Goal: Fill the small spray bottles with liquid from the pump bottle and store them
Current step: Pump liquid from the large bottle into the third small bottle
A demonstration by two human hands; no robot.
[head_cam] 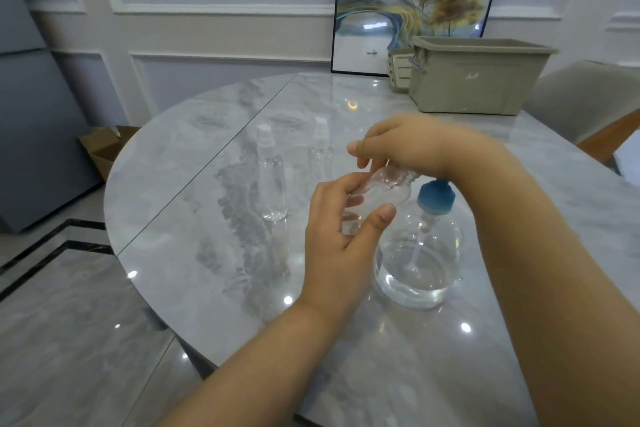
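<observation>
A small clear spray bottle (pixel 372 196) is held tilted above the marble table (pixel 214 288), its neck pointing up and to the right, just left of the pump bottle (pixel 420 253). The left hand (pixel 341 236) is clamped around the lower body of this bottle, thumb across the near side. The right hand (pixel 412 146) is closed over the neck end from above, wrist bent downward, forearm crossing over the blue pump head (pixel 435 198); whether the cap is on or already off is hidden by the fingers. The step in hand appears to be turning the spray cap. To do it well, the left hand should hold the body steady without squeezing the thin wall, while the right twists about the bottle's own axis; the bottle is better brought upright before any liquid enters. Two further spray bottles stand capped farther back: one at left (pixel 272 173), one beside it at right (pixel 320 149). A beige storage bin (pixel 479 76) sits at the far right, well apart.
</observation>
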